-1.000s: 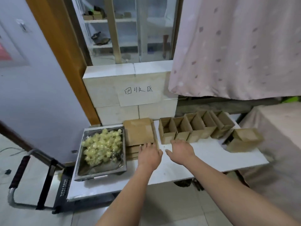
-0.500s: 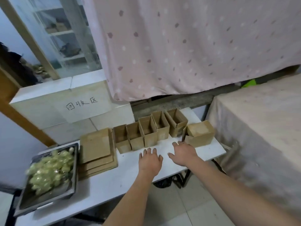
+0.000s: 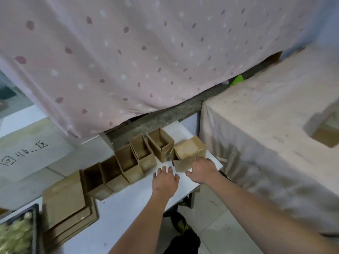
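White table, pink curtain behind. My R hand has crept fwd since 0.5 s ago: fingers spread, tips now touching the lone box, no grasp yet. L hand flat, holds nothing, at the box's 7 o'clock. Box sits at the table's 2 o'clock end, open boxes at its 9. Pickup looks imminent.

The closed box is showing matt brown cardboard, and so are the open boxes and the flat stack. The desk is looking smooth and white. The curtain is hanging as soft, spotted pink cloth.
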Motion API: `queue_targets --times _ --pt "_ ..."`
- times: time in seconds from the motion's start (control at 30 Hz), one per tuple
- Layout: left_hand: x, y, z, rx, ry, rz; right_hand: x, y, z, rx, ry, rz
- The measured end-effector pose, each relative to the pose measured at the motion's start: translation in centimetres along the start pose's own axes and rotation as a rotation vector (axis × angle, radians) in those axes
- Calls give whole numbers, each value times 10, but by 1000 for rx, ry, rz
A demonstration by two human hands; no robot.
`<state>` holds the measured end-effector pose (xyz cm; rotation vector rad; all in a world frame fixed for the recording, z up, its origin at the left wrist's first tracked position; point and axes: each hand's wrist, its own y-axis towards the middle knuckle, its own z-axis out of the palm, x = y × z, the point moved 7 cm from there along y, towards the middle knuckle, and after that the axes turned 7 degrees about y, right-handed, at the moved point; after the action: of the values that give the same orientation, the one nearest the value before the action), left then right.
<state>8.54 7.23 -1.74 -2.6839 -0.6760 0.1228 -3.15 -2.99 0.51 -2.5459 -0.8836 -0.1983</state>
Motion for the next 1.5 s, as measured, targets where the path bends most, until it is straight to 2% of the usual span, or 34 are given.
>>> queue_targets --times 0.13,0.3,0.53,0.67,0.77,1.0,1.07,1.13,1.27,1.43,1.5 --pt "-13 41 -5 -14 -14 28 -16 32 -13 -12 -32 3" --pt "-22 87 -3 29 -87 -14 -23 79 -24 77 -136 -20" --pt "-26 115 18 126 -375 -107 -16 141 -20 255 -243 -86" --pt "-29 127 31 183 -589 -162 -1 164 2 293 -437 -201" --pt "-30 132 37 170 -701 -180 1 173 13 299 -485 -265" --pt "-21 125 57 271 -976 -441 0 179 17 278 -499 -362" --pt "-21 121 63 289 -1144 -570 -4 180 13 276 -502 -359" --pt "-21 117 65 252 -1334 -733 -11 179 6 205 -487 -371" --pt "-32 116 59 140 -1643 -931 -28 165 -3 85 -451 -423" --pt "-60 111 51 -69 -1942 -1043 -60 150 -11 45 -244 -462" --pt "-74 106 47 -77 -1981 -1062 -72 144 -14 48 -95 -506"
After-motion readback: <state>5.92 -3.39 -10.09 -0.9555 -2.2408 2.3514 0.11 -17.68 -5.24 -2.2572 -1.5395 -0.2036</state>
